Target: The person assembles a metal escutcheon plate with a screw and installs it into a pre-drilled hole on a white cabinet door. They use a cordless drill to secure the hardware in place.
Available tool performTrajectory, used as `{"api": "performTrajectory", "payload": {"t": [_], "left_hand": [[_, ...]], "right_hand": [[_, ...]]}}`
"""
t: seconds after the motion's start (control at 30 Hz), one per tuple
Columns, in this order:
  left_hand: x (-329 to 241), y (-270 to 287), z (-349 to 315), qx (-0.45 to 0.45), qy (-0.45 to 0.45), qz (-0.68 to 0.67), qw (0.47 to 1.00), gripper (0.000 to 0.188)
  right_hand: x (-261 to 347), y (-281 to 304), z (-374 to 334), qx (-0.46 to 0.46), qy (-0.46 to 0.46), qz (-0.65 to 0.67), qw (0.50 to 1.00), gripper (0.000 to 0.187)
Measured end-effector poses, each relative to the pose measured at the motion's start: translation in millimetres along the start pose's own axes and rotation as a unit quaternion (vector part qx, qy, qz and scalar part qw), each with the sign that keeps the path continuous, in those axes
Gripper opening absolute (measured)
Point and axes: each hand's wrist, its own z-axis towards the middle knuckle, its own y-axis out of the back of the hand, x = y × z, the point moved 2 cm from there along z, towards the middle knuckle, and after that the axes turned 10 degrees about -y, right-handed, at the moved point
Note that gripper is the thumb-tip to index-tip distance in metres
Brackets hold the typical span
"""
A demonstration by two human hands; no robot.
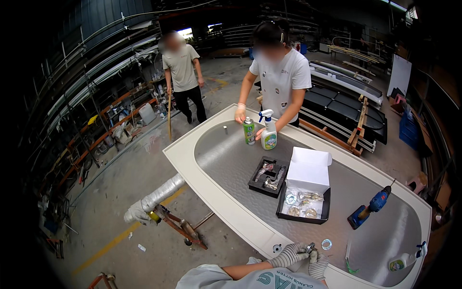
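Both my hands wear striped knit gloves and meet at the near edge of a cream door panel (pixel 226 206) with oval textured glass. My left hand (pixel 288 255) is closed on a small round metal fitting (pixel 310 247), whose kind I cannot make out. My right hand (pixel 317 265) closes on the same piece from the other side. Beside them lies a pale ring (pixel 327 244), and left of my left hand a round hole (pixel 276 248) shows in the panel's frame. A thin tool with a green end (pixel 350 265) lies to the right.
On the glass are an open box of metal parts (pixel 304 220), a black foam tray (pixel 268 177), a blue cordless drill (pixel 369 208) and a lying spray bottle (pixel 405 261). Opposite, a co-worker touches a green can (pixel 249 131) and a spray bottle (pixel 268 134). Another person (pixel 182 67) holds a stick.
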Motion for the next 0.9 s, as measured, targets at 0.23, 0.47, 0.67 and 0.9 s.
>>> {"api": "performTrajectory", "payload": {"t": [0.23, 0.47, 0.67, 0.9], "left_hand": [[8.0, -0.4, -1.2, -0.021, -0.015, -0.013, 1.0, 0.033], [16.6, 1.8, -1.4, -0.027, -0.026, 0.018, 0.999, 0.034], [7.2, 1.0, -1.5, -0.026, -0.023, 0.04, 0.999, 0.033], [2.5, 1.6, -3.7, -0.023, -0.031, 0.053, 0.998, 0.031]], "right_hand": [[-8.9, -3.1, 2.7, 0.005, 0.004, 0.041, 0.999, 0.034], [18.1, 0.5, -1.2, 0.048, -0.026, 0.078, 0.995, 0.039], [-31.5, -4.1, 1.6, 0.069, -0.057, 0.066, 0.994, 0.04], [1.0, -0.6, -2.0, 0.094, -0.077, 0.094, 0.988, 0.04]]}}
